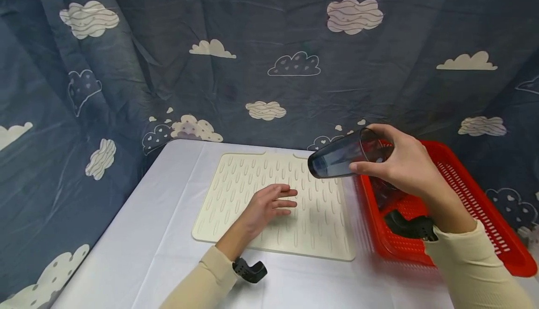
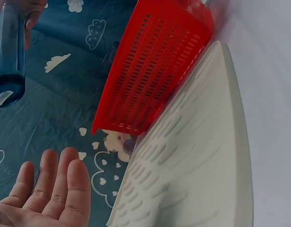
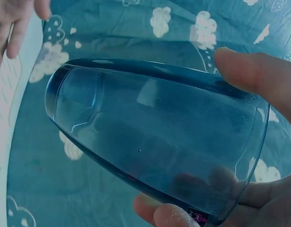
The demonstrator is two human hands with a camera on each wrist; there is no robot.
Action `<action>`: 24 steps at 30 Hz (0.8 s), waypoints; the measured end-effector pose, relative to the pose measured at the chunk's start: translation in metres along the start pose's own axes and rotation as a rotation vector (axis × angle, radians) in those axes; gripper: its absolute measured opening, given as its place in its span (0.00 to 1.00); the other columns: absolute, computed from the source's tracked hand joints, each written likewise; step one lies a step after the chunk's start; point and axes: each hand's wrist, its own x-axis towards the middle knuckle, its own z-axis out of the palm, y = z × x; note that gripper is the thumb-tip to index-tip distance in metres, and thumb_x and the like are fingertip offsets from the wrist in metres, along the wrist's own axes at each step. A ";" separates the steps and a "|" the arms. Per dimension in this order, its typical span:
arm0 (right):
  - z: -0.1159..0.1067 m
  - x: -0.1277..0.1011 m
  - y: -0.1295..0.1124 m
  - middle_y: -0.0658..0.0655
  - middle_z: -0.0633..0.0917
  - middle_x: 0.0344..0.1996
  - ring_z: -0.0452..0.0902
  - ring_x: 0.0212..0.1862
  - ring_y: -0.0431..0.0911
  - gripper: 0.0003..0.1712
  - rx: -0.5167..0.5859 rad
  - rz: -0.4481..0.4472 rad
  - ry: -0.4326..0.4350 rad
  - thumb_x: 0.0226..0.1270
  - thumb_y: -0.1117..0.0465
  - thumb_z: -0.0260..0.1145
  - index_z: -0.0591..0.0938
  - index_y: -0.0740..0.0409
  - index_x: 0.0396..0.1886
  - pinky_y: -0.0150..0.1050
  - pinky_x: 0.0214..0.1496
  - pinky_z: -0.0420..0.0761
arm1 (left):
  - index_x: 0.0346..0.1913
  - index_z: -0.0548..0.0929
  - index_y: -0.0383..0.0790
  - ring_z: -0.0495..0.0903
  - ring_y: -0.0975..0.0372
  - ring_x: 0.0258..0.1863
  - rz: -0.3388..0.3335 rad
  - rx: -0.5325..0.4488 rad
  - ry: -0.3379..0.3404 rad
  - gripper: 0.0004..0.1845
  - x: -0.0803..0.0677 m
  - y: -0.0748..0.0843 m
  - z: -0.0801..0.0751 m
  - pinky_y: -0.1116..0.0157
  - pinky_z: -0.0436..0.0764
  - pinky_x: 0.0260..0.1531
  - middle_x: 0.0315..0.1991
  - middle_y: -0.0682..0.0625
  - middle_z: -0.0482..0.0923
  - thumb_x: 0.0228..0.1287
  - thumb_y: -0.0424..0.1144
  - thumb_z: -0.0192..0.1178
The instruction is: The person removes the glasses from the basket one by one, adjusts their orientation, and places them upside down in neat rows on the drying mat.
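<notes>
The right hand (image 1: 406,164) clamps a tilted blue glass (image 1: 334,158) near its rim, right of the head view's centre; the left hand (image 1: 265,208), fingers extended, hangs at lower centre over a cream mat (image 1: 322,220), partly hiding it. At right on the tabletop (image 1: 168,239), a sleeve (image 1: 476,267) crosses a red basket (image 1: 480,194), something dark inside hard to make out.

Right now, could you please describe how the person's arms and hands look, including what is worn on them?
Both sleeves are cream, with no visible print. Curved black devices are worn at the wrists. The left hand and right hand wear no gloves.
</notes>
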 end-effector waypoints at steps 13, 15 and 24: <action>0.037 0.000 -0.021 0.65 0.75 0.65 0.80 0.53 0.59 0.53 0.120 -0.062 -0.044 0.52 0.43 0.77 0.64 0.55 0.74 0.51 0.47 0.84 | 0.69 0.63 0.32 0.82 0.54 0.57 0.039 0.054 -0.028 0.35 -0.010 0.018 -0.019 0.61 0.80 0.56 0.69 0.33 0.68 0.79 0.59 0.31; 0.044 -0.001 -0.023 0.65 0.76 0.66 0.81 0.57 0.60 0.52 0.171 -0.079 -0.058 0.52 0.44 0.77 0.65 0.55 0.74 0.52 0.50 0.86 | 0.70 0.62 0.32 0.82 0.58 0.55 0.045 0.062 -0.037 0.36 -0.010 0.021 -0.020 0.61 0.80 0.55 0.68 0.35 0.70 0.78 0.59 0.31; 0.078 0.000 -0.029 0.61 0.85 0.52 0.86 0.48 0.53 0.48 0.228 -0.136 -0.094 0.49 0.47 0.80 0.70 0.54 0.69 0.39 0.41 0.85 | 0.70 0.67 0.35 0.85 0.66 0.44 0.061 0.006 0.000 0.33 -0.012 0.025 -0.024 0.63 0.82 0.49 0.48 0.60 0.83 0.79 0.58 0.33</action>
